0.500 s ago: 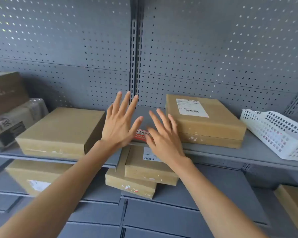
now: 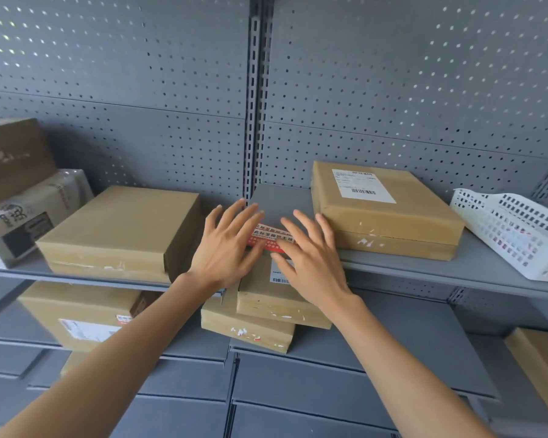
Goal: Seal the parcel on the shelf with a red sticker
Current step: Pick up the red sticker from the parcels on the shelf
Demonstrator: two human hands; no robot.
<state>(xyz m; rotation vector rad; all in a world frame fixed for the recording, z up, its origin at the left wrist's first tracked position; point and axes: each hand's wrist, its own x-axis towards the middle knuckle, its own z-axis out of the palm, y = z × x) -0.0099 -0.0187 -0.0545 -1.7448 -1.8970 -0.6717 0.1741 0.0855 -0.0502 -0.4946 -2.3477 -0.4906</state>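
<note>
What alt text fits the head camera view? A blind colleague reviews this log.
Two bare hands, left hand and right hand, reach with spread fingers toward red stickers lying on a grey metal shelf. Brown parcels flank them: a plain parcel to the left, a labelled parcel to the right, beside a white basket.

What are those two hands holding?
Nothing. Left hand and right hand are spread open over red stickers on the shelf.

Red sticker (image 2: 271,237) w/ white txt; tan parcels (image 2: 383,210); grey perforated backboard (image 2: 393,74); white basket (image 2: 516,232)
</note>
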